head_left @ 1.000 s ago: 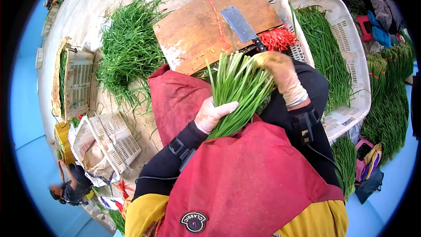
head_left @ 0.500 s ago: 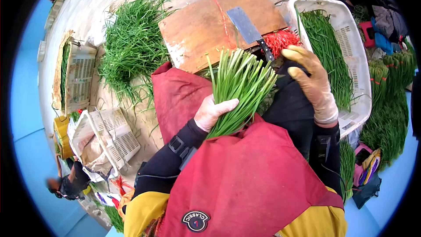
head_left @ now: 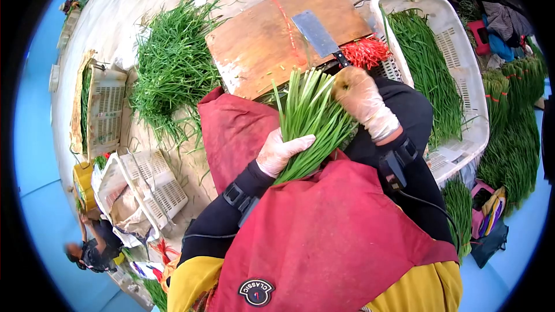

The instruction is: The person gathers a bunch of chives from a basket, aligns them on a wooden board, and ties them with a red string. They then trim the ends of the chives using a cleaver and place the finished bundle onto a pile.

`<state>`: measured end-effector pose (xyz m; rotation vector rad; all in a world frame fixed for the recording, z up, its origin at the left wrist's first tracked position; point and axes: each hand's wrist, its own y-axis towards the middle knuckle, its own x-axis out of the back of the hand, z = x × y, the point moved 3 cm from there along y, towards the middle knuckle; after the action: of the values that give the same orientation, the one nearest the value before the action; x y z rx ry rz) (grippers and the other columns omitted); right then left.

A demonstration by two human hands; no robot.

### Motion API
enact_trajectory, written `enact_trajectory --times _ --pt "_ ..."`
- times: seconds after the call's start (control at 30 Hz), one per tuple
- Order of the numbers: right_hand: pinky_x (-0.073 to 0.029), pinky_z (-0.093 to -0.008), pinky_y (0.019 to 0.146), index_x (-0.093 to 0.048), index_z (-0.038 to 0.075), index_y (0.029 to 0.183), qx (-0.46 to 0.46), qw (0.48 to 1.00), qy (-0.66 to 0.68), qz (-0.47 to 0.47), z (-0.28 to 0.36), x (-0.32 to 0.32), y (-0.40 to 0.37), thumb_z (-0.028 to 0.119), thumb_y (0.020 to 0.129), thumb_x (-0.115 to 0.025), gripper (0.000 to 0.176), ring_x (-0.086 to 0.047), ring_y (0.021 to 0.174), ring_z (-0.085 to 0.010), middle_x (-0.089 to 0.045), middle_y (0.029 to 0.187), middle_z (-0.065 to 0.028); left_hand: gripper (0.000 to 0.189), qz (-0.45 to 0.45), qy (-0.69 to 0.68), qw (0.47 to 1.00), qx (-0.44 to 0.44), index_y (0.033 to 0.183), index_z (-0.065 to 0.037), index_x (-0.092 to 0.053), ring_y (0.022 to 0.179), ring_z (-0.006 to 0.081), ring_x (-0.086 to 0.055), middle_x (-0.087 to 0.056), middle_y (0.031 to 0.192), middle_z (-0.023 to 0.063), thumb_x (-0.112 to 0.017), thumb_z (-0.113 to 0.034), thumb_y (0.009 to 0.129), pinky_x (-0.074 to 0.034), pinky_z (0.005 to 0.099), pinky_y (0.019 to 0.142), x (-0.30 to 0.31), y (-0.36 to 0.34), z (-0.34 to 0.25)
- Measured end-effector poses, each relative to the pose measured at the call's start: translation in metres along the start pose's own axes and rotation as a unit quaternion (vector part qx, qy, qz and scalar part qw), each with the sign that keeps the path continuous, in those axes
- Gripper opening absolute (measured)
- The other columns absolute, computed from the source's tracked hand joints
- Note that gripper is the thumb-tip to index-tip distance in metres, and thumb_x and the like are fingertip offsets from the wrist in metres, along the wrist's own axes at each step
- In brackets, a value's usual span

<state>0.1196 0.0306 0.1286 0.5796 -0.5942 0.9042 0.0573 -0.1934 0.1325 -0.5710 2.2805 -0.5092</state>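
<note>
My left hand (head_left: 283, 151), in a thin whitish glove, is wrapped around a bunch of garlic chives (head_left: 312, 118) over my lap, with the pale stem ends pointing away from me. My right hand (head_left: 359, 97), gloved and stained yellow-brown at the fingers, is curled closed against the right side of the stem ends. What its fingers pinch is hidden. Just beyond it lies a cleaver (head_left: 318, 33) with a black handle, resting on a wooden board (head_left: 248, 40). A tuft of red ties (head_left: 368, 52) sits at the board's right edge.
A loose heap of chives (head_left: 173, 63) lies on the floor at left. To the right stands a white plastic crate (head_left: 477, 104) of chives, with tied bunches (head_left: 506, 138) beyond. More crates (head_left: 150, 179) and another person (head_left: 98, 245) are at lower left.
My right hand has moved left from beside the crate to the chive stems, and its spread fingers have curled closed. My left hand keeps its hold on the bunch.
</note>
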Motion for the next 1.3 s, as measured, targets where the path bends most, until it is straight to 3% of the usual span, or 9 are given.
enact_trajectory --times 0.13,0.2,0.27,0.4,0.53,0.6,0.73,1.13,1.3 --pt "-0.049 -0.0335 0.072 -0.065 0.002 0.081 -0.191 0.980 -0.053 0.025 -0.051 0.036 0.008 0.008 0.081 -0.064 0.007 -0.062 0.074 -0.0224 -0.064 0.079 -0.0120 0.033 -0.007 -0.001 1.000 0.001 0.120 0.000 -0.059 0.092 0.0151 -0.064 -0.067 0.107 0.0064 -0.065 -0.010 0.089 -0.051 0.0305 0.085 -0.001 -0.004 -0.005" --pt "-0.050 -0.0305 0.069 -0.066 0.001 0.088 -0.035 0.997 -0.034 0.056 -0.073 0.047 -0.004 0.011 0.085 -0.061 0.012 -0.062 0.072 -0.0183 -0.065 0.079 -0.0075 0.033 -0.006 -0.003 1.000 0.002 0.120 0.000 -0.059 0.092 0.0149 -0.064 -0.066 0.107 0.0061 -0.065 -0.010 0.089 -0.051 0.0301 0.085 0.001 -0.004 -0.005" --pt "-0.052 -0.0308 0.074 -0.066 0.001 0.097 -0.242 0.948 0.154 0.134 -0.055 0.061 -0.011 0.012 0.090 -0.056 0.017 -0.065 0.079 -0.0212 -0.068 0.084 -0.0084 0.033 -0.002 -0.005 1.000 0.004 0.120 0.000 -0.059 0.092 0.0147 -0.064 -0.066 0.107 0.0058 -0.065 -0.010 0.089 -0.051 0.0297 0.085 0.002 -0.003 -0.005" --pt "-0.050 -0.0267 0.080 -0.059 0.000 0.120 -0.250 0.905 0.289 0.189 -0.029 0.071 -0.007 0.015 0.093 -0.059 0.031 -0.062 0.087 -0.0161 -0.067 0.093 -0.0064 0.033 0.006 0.022 1.000 0.008 0.120 0.000 -0.059 0.092 0.0144 -0.064 -0.066 0.107 0.0060 -0.064 -0.010 0.089 -0.051 0.0300 0.085 0.000 -0.002 -0.004" --pt "-0.045 -0.0276 0.095 -0.039 0.000 0.142 -0.165 0.880 0.380 0.232 0.011 0.042 0.008 0.015 0.089 -0.064 0.061 -0.055 0.110 -0.0149 -0.057 0.122 -0.0111 0.031 0.023 -0.026 0.999 0.037 0.119 0.000 -0.061 0.097 0.0145 -0.064 -0.067 0.109 0.0066 -0.065 -0.005 0.089 -0.051 0.0297 0.089 -0.009 -0.003 -0.008" --pt "-0.045 -0.0277 0.096 -0.045 -0.001 0.137 -0.186 0.836 0.452 0.247 0.015 0.022 0.009 0.005 0.085 -0.063 0.055 -0.057 0.107 -0.0141 -0.060 0.120 -0.0081 0.033 0.029 -0.023 0.999 0.038 0.121 0.000 -0.060 0.098 0.0149 -0.064 -0.067 0.110 0.0064 -0.066 -0.005 0.088 -0.050 0.0301 0.090 -0.012 -0.004 -0.010" --pt "-0.046 -0.0258 0.092 -0.054 -0.001 0.129 -0.175 0.858 0.404 0.265 0.021 0.021 0.012 0.000 0.085 -0.059 0.044 -0.059 0.100 -0.0108 -0.062 0.114 -0.0041 0.041 0.043 0.027 0.998 -0.043 0.124 0.000 -0.056 0.103 0.0170 -0.063 -0.065 0.117 0.0079 -0.068 -0.006 0.085 -0.049 0.0316 0.092 -0.016 -0.003 -0.008" --pt "-0.046 -0.0243 0.091 -0.052 0.001 0.133 -0.164 0.875 0.391 0.235 0.010 0.027 -0.001 -0.005 0.085 -0.055 0.048 -0.058 0.101 -0.0108 -0.062 0.116 -0.0045 0.032 -0.008 -0.007 1.000 0.006 0.119 0.001 -0.058 0.092 0.0146 -0.063 -0.066 0.108 0.0058 -0.064 -0.006 0.088 -0.050 0.0289 0.084 0.001 0.001 0.004" --pt "-0.049 -0.0263 0.083 -0.063 0.000 0.117 -0.208 0.882 0.346 0.244 0.012 0.034 -0.002 -0.003 0.086 -0.055 0.032 -0.060 0.092 -0.0116 -0.066 0.104 -0.0045 0.029 0.000 0.008 1.000 0.006 0.116 0.002 -0.059 0.093 0.0137 -0.063 -0.066 0.106 0.0066 -0.064 -0.004 0.088 -0.051 0.0287 0.085 -0.001 0.000 0.004"
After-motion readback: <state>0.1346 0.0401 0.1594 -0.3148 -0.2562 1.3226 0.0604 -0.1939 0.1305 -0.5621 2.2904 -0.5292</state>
